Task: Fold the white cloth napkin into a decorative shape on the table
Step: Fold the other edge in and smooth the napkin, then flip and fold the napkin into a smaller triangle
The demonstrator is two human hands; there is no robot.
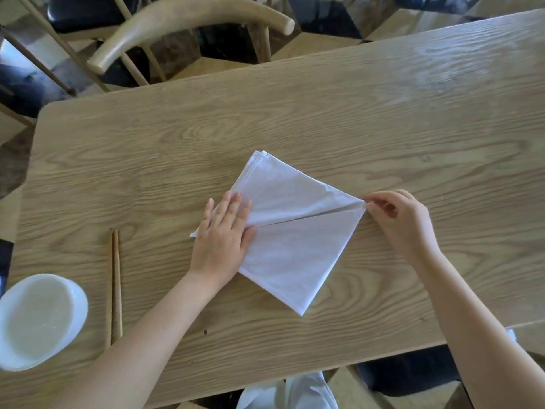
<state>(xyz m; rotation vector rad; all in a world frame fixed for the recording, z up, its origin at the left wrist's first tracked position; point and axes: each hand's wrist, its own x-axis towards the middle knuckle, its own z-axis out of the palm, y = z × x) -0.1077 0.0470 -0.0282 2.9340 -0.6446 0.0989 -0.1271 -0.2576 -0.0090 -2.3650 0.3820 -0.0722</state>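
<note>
The napkin (290, 228) lay flat near the middle of the desk (383, 119), already folded into a kite-like shape, with two flaps meeting along a seam that ran from the left hand (222, 236) to the right-hand point. Several layered edges showed at its far corner, so I judged a few early folds done; nothing yet stood up or looked decorative, and the shaping folds seemed still to come. The left hand lay flat with fingers spread, pressing the napkin's left corner to the desk and gripping nothing. The right hand (398, 221) pinched the napkin's right tip between thumb and fingertips, its grip narrow. Chopsticks (116, 286) and a white bowl (39, 321) sat well to the left. No brand, label or writing could be read anywhere.
</note>
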